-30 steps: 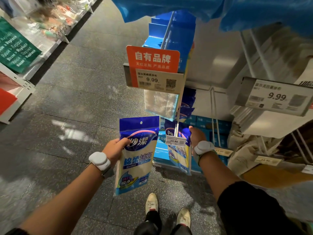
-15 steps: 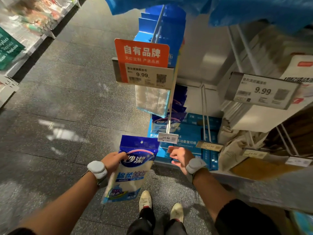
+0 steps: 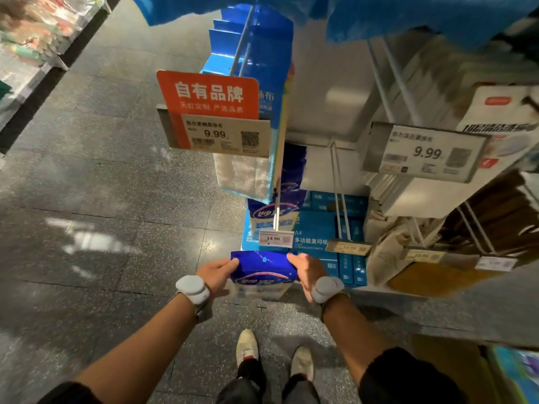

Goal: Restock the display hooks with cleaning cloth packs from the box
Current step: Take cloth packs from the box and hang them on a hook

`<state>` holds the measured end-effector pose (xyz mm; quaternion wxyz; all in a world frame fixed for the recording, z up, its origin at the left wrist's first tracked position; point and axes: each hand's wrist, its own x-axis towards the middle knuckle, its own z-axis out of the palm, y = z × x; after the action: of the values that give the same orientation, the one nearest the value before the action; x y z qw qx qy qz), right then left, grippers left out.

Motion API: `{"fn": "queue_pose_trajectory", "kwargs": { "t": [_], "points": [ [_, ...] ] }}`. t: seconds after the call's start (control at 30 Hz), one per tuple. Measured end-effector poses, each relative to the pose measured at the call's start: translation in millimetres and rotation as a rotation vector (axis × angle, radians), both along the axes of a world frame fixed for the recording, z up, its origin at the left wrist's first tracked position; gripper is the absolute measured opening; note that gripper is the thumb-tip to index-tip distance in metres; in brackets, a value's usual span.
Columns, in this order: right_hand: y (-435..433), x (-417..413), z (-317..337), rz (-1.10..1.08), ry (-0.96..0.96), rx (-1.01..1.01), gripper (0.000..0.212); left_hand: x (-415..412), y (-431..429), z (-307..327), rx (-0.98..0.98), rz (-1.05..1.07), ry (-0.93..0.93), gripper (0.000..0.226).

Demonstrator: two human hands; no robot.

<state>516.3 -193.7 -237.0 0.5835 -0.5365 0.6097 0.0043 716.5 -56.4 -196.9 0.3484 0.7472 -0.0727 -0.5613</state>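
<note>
At the aisle-end rack (image 3: 326, 91): blue packs (image 3: 262, 48) hang from the upper hooks behind an orange sign (image 3: 208, 94); boxes of copy paper (image 3: 318, 228) sit at the bottom
Low hook (image 3: 278, 199): thin wire prong ending in a 14.90 price tag (image 3: 275, 238); one matching pack (image 3: 274, 218) hangs on it just behind the tag; I judge this is my target
Cleaning cloth pack (image 3: 262, 271): held just below the tag, blue header uppermost; I reckon it is a light, soft pouch, floppy and a bit slick; it would sag from one corner
Left hand (image 3: 217, 272): pinches the header's left end
Right hand (image 3: 306, 272): pinches the right end; the header is stretched between them
Hang hole (image 3: 264, 260): pale dot at the header's centre; I'd grip the stiffer sealed strip either side, leaving the hole clear for the prong
</note>
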Motion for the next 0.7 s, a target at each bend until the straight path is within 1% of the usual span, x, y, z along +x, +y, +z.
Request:
{"fn": "queue_pose_trajectory", "kwargs": {
  "t": [0.03, 0.07, 0.1, 0.2, 0.27, 0.33, 0.47, 0.6, 0.7],
  "points": [
    [-4.3, 2.0, 8.0, 0.023, 0.005, -0.03, 0.03, -1.1, -7.1, 0.3, 0.008, -0.003, -0.028, 0.027],
    [-6.0, 7.0, 29.3, 0.026, -0.005, -0.053, 0.022, -2.0, -14.5, 1.5, 0.009, -0.01, -0.061, 0.025],
    [-10.4, 9.7, 34.9, 0.008, -0.025, -0.063, 0.017, -2.2, -21.8, 1.4, 0.005, -0.004, -0.075, 0.023],
    [-23.0, 16.4, 47.0, -0.145, -0.095, -0.042, 0.022, 0.0, -42.8, 4.4, -0.04, 0.045, -0.111, 0.021],
    [-33.0, 21.3, 48.5, -0.211, -0.113, -0.042, 0.027, 5.3, -56.0, 6.3, -0.06, -0.007, -0.181, 0.024],
    [-40.0, 25.7, 49.5, -0.222, -0.105, -0.059, 0.026, 10.1, -66.3, 10.0, -0.069, -0.041, -0.226, 0.028],
    [-51.0, 30.1, 37.2, -0.131, -0.035, -0.115, 0.029, 14.6, -84.1, 8.1, -0.038, -0.074, -0.25, 0.028],
    [-53.8, 30.5, 37.8, -0.179, -0.017, -0.083, 0.04, 11.1, -91.0, 5.8, -0.002, -0.094, -0.232, 0.03],
    [-54.6, 32.6, 36.6, -0.242, -0.036, -0.059, 0.032, 11.9, -95.0, 1.8, -0.001, -0.037, -0.175, 0.032]
  ]
}}
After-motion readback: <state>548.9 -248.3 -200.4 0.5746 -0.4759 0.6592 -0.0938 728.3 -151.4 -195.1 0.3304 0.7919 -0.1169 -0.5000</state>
